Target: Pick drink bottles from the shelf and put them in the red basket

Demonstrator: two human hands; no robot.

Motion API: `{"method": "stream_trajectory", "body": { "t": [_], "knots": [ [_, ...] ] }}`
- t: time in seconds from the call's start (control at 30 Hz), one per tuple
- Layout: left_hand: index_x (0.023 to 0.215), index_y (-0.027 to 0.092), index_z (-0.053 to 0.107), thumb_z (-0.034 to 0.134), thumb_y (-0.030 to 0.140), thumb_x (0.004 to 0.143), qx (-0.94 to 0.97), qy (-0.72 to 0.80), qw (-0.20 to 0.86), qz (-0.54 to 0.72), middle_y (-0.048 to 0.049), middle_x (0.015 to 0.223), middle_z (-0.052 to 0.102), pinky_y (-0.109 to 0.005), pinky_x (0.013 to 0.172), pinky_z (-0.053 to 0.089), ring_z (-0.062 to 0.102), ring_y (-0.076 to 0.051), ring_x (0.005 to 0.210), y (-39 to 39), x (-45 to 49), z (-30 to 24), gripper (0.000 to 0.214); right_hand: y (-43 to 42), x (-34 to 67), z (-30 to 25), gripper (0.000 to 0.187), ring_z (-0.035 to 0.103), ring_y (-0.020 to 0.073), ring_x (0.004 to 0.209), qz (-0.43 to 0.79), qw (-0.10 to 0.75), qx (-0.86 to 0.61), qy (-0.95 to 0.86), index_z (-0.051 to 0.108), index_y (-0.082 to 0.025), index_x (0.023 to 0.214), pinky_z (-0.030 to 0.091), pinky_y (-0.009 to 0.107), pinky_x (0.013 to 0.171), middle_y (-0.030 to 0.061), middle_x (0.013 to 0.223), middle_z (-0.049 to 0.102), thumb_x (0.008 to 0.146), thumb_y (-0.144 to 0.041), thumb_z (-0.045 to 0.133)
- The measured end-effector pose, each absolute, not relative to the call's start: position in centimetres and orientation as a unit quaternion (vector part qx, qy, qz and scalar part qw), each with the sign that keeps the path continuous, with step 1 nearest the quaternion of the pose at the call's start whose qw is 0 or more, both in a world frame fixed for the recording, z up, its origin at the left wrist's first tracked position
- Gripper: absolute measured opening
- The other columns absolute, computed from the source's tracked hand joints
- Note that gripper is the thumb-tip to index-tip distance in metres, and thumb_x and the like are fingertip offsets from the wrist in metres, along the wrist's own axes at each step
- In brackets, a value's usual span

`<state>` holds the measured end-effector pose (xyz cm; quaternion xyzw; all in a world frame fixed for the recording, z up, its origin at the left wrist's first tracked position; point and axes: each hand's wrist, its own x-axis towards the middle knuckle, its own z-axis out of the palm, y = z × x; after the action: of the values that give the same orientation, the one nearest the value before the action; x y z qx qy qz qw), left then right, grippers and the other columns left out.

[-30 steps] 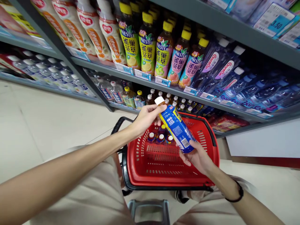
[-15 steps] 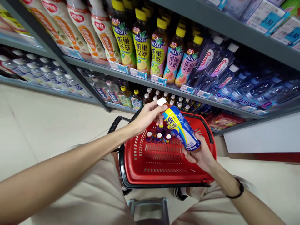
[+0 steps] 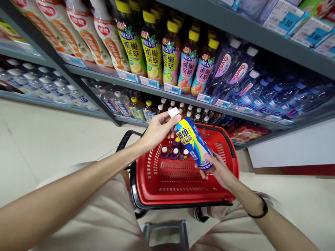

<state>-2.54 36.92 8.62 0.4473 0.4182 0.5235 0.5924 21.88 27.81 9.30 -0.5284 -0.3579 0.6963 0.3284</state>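
A drink bottle (image 3: 192, 143) with a blue and yellow label and a white cap is held tilted above a red shopping basket (image 3: 183, 198). My left hand (image 3: 161, 129) is closed around its neck, just under the cap. Around the lower end, my right hand (image 3: 218, 167) grips the bottle, thumb on the label and fingers beneath. Several small bottles (image 3: 175, 153) with white or yellow caps stand at the back left of the basket, partly hidden by the held bottle.
A shelf unit (image 3: 167, 92) rises beyond the basket, with Nestea bottles (image 3: 171, 57), water bottles (image 3: 238, 73) and white drink bottles (image 3: 83, 29). The basket's black handle (image 3: 128, 139) sticks out at its left. A grey stool (image 3: 167, 225) is between my legs.
The bottle has turned so its label faces me more fully. My right thumb now lies across the label's lower part. The view has shifted slightly, moving the shelves left.
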Motion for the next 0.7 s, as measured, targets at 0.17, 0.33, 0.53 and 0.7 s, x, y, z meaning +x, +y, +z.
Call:
{"method": "stream_trajectory", "body": {
  "t": [0.17, 0.33, 0.53, 0.7],
  "knots": [
    [0.088, 0.017, 0.064, 0.077, 0.057, 0.082, 0.438, 0.423, 0.598, 0.521, 0.0037, 0.058, 0.055, -0.021, 0.040, 0.030, 0.046, -0.007, 0.042, 36.4, -3.5, 8.8, 0.042, 27.5, 21.4, 9.2, 0.062, 0.060, 0.0136, 0.044, 0.755, 0.286, -0.480, -0.343, 0.070, -0.013, 0.107, 0.043, 0.023, 0.042, 0.0098, 0.077, 0.076, 0.085, -0.070, 0.070],
    [0.087, 0.017, 0.065, 0.076, 0.060, 0.081, 0.443, 0.440, 0.585, 0.518, 0.0034, 0.056, 0.054, -0.021, 0.043, 0.035, 0.048, -0.009, 0.045, 35.9, -4.4, 8.9, 0.045, 27.9, 20.5, 8.4, 0.060, 0.062, 0.0162, 0.056, 0.751, 0.306, -0.486, -0.324, 0.076, -0.013, 0.097, 0.044, 0.023, 0.043, 0.0082, 0.076, 0.073, 0.083, -0.070, 0.073],
    [0.101, 0.014, 0.070, 0.076, 0.055, 0.083, 0.473, 0.451, 0.542, 0.527, 0.0001, 0.073, 0.064, -0.021, 0.047, 0.036, 0.048, -0.008, 0.050, 35.1, -4.4, 8.8, 0.045, 28.8, 20.2, 6.6, 0.052, 0.071, 0.0238, 0.096, 0.672, 0.275, -0.502, -0.470, 0.075, -0.021, 0.116, 0.060, 0.037, 0.086, 0.0063, 0.101, 0.077, 0.083, -0.060, 0.080],
    [0.103, 0.017, 0.067, 0.071, 0.052, 0.090, 0.603, 0.454, 0.492, 0.434, 0.0013, 0.070, 0.059, -0.024, 0.056, 0.041, 0.052, -0.013, 0.059, 33.9, -3.8, 8.0, 0.037, 30.0, 21.0, 4.5, 0.057, 0.071, 0.0229, 0.098, 0.595, 0.134, -0.464, -0.643, 0.070, -0.019, 0.126, 0.059, 0.039, 0.091, 0.0070, 0.112, 0.077, 0.079, -0.045, 0.087]
  ]
}}
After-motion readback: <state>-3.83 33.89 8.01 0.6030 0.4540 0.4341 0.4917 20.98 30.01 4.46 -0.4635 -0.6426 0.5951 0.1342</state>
